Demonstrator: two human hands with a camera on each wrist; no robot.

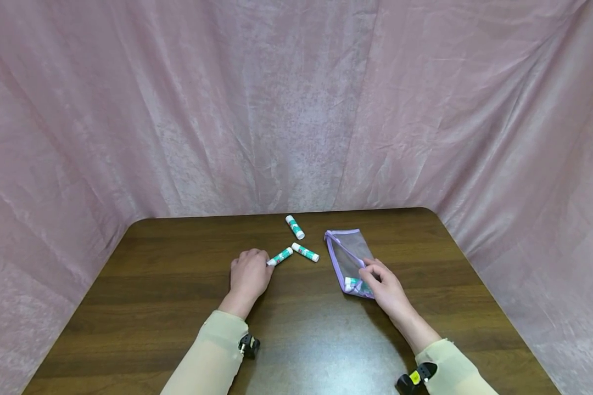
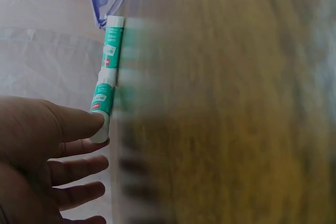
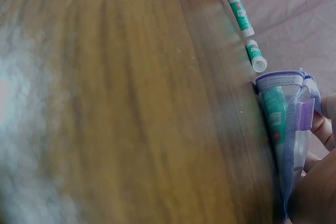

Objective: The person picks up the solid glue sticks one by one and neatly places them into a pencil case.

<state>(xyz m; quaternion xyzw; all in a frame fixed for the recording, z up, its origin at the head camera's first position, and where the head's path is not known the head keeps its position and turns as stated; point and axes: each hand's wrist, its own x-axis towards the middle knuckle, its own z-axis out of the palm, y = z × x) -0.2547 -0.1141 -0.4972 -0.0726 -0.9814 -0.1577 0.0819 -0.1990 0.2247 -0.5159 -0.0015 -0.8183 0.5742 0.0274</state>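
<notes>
My left hand [image 1: 250,272] pinches one end of a green and white glue stick [image 1: 280,257] between thumb and forefinger, the other fingers loosely spread in the left wrist view. A second glue stick [image 1: 306,252] lies just right of the held one, and a third glue stick [image 1: 295,227] lies farther back. With thumb and fingers my right hand [image 1: 386,286] grips the edge of a grey mesh pouch [image 1: 339,263] with purple trim. Inside the pouch, near its front end, is another green and white glue stick [image 3: 275,109], partly covered by the mesh.
Everything lies on a brown wooden table [image 1: 143,307] with rounded far corners. A pink curtain [image 1: 277,109] hangs close behind its back edge and along the sides. Both wrists carry small black cameras over pale sleeves [image 1: 210,351].
</notes>
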